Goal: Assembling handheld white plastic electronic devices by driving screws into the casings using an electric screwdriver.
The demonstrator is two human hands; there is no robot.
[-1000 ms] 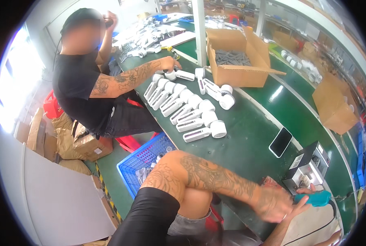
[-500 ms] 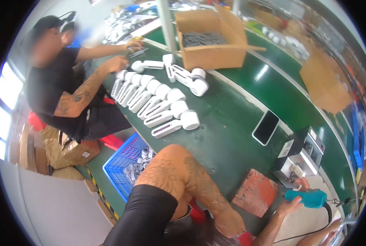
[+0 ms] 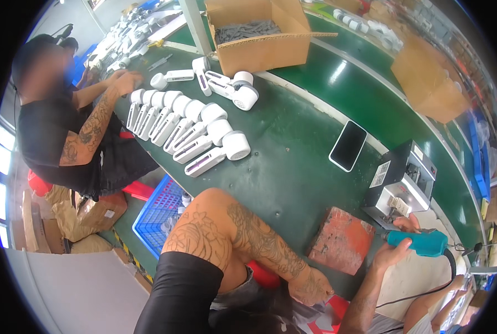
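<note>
Right hand (image 3: pixel 391 255) clamped around teal screwdriver (image 3: pixel 426 243), right of brick (image 3: pixel 342 240); slack cable (image 3: pixel 452 267) should steady aim. Left hand (image 3: pixel 312 286) lower-left of brick; cannot tell whether gripping anything.

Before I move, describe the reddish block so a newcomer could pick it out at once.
Start at the green workbench and find the black-and-silver machine toward the picture's right. The reddish block lies to the machine's lower left, below the white-edged phone. Unlike both, it is chunky, rough-faced and brick-coloured, with dark blotches.
</note>
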